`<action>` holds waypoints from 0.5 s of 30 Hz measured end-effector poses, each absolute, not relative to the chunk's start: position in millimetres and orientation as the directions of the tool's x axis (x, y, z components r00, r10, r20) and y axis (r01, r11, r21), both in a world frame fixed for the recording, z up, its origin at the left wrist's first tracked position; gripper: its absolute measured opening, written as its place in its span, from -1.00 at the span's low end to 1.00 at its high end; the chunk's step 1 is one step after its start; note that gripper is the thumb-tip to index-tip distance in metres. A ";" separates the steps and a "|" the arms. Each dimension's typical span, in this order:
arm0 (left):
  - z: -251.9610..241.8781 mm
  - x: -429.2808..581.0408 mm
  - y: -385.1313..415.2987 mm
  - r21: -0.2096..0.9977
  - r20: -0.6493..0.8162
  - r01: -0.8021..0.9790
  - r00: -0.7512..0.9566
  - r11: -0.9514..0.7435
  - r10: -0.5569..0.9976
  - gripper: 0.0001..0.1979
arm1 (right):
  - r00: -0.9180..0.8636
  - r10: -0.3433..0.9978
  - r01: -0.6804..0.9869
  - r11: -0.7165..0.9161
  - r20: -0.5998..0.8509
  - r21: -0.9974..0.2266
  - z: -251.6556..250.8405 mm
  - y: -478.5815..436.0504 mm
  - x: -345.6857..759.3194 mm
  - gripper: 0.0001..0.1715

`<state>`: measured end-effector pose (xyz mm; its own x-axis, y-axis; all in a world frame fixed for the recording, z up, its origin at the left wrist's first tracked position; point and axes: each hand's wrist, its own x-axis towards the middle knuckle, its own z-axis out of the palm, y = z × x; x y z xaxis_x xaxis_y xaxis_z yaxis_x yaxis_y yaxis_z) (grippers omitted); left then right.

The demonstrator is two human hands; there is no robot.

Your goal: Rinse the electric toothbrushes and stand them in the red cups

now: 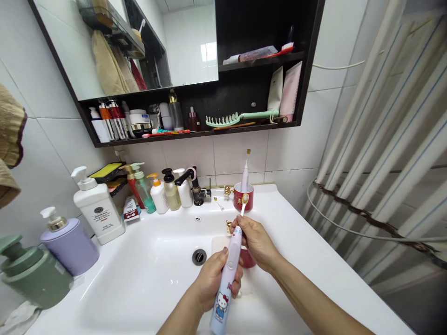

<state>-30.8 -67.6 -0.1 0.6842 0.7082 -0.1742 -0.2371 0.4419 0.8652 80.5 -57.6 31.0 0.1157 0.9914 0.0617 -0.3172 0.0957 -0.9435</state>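
Observation:
An electric toothbrush (230, 265), pink fading to light blue with a cartoon cat on it, is held over the sink. My left hand (213, 281) is wrapped round its handle. With thumb and fingers, my right hand (256, 239) pinches the base of the white brush head (245, 201), whose bristles look yellowish. Behind, on the sink ledge, a red cup (239, 204) holds a white electric toothbrush (245, 179). Partly hidden below my right hand is a second red cup (248, 260). A small loose brush head (219, 204) lies by the tap.
A black tap (197, 190) stands at the back of the white sink (157, 270). Several pump bottles (99, 211) line the left side. Above hangs a dark shelf cabinet (244, 83) holding a green hairbrush (240, 117). At right hangs a striped curtain (391, 135).

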 end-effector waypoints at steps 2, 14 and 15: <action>0.5 -32.1 -66.3 0.854 -0.168 -0.250 0.697 0.456 0.697 -0.66 | 0.098 0.993 -0.329 0.094 0.065 -0.939 32.6 -59.8 78.1 -0.65; -9.2 -30.5 -62.1 0.900 -0.140 -0.212 0.685 0.380 0.715 -0.62 | 0.239 0.961 -0.245 0.197 0.138 -0.949 30.3 -54.9 87.3 -0.69; -9.5 -30.1 -62.9 0.902 -0.132 -0.220 0.679 0.372 0.722 -0.63 | 0.220 0.964 -0.239 0.201 0.149 -0.950 30.8 -54.8 88.0 -0.69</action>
<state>-30.1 -62.9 -9.5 0.6792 0.7220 -0.1317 -0.2203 0.3718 0.9018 88.0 -54.8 30.8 0.2203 0.9640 0.1489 -0.2391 0.2013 -0.9499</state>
